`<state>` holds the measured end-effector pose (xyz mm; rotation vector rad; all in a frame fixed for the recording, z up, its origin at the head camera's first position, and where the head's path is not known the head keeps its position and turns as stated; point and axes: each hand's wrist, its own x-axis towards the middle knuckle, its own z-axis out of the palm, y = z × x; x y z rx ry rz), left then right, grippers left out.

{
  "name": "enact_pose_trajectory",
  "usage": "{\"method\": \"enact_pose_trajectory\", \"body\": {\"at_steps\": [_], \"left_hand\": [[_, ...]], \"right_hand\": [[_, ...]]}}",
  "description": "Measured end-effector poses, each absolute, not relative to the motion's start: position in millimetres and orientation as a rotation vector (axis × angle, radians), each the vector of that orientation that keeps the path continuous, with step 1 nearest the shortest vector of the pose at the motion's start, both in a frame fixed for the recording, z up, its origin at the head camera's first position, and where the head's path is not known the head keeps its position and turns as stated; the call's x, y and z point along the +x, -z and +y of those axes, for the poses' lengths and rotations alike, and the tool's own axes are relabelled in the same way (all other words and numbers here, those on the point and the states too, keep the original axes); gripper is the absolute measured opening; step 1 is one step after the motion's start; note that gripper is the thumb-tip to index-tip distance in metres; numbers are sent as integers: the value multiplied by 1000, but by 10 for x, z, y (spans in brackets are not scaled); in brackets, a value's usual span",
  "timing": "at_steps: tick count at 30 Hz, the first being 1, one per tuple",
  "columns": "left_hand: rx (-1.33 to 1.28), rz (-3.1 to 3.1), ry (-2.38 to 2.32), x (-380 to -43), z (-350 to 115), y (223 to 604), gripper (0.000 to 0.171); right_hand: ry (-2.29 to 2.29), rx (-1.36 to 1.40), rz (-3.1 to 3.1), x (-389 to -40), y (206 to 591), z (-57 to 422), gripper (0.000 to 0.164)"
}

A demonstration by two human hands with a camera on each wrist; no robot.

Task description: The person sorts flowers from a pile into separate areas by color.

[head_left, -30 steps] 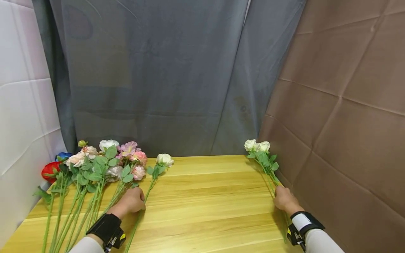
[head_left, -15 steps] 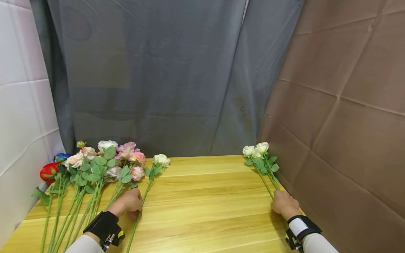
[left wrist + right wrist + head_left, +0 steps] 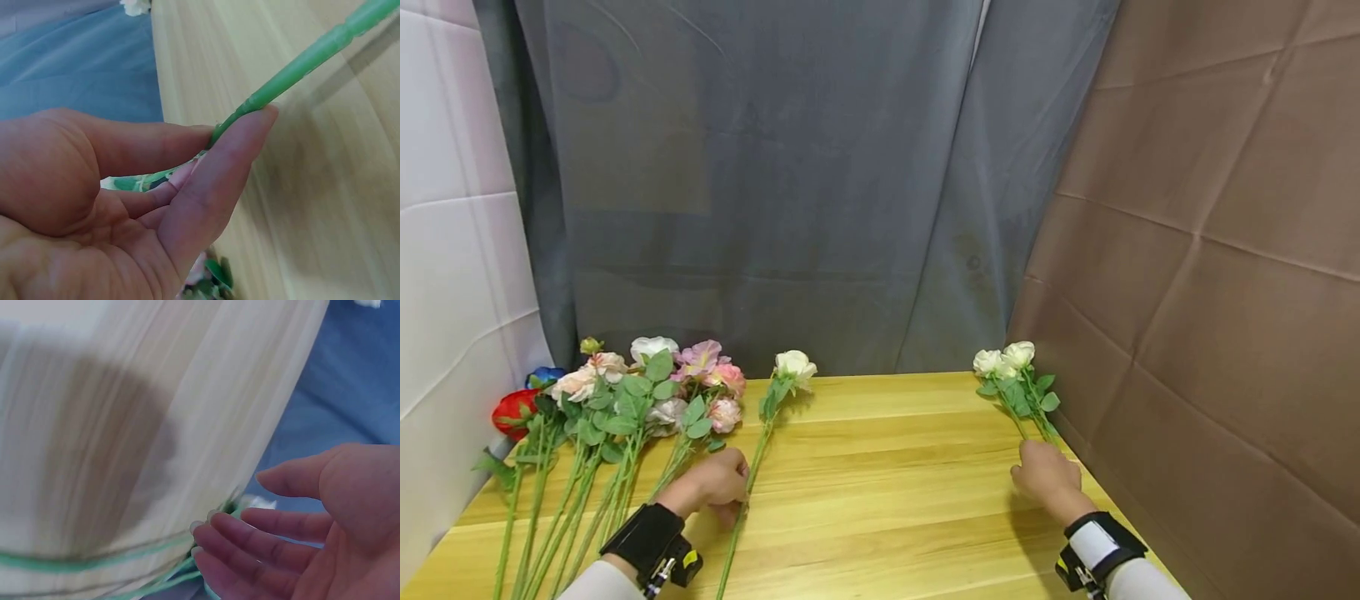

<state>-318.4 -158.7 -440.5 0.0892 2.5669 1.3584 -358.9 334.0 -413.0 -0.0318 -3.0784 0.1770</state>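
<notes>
My left hand pinches the green stem of a single white rose between thumb and forefinger, as the left wrist view shows. That rose slants over the table, its bloom towards the back edge. At the right, two white roses lie together with their leaves. My right hand is over their stems, fingers extended and thumb apart in the right wrist view. The green stems lie on the table by its fingertips, with nothing gripped.
Several artificial flowers lie side by side on the left of the wooden table, among them a red flower, a blue flower and a pink flower. A grey curtain hangs behind; a brown cloth wall stands right.
My right hand has let go of the two white roses' stems and shifted left. The white rose in my left hand has swung slightly right. The flowers at left have stayed put.
</notes>
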Motion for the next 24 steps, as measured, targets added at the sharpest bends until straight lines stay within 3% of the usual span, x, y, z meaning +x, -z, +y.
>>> {"method": "enact_pose_trajectory", "body": {"at_steps": [7,13,24], "left_hand": [[119,2523,-1474,-3211,-1432,4306,16],[204,2584,-1486,-3242,-1258,4231,12],[357,2622,-1627,-3320,-861,4198,20]], "right_hand": [[-255,146,-3036,-3506,4102,2923,27],[-634,319,-2994,-3439,4121,2560,33],[-1181,821,-3009,-3335,4235,1997,44]]}}
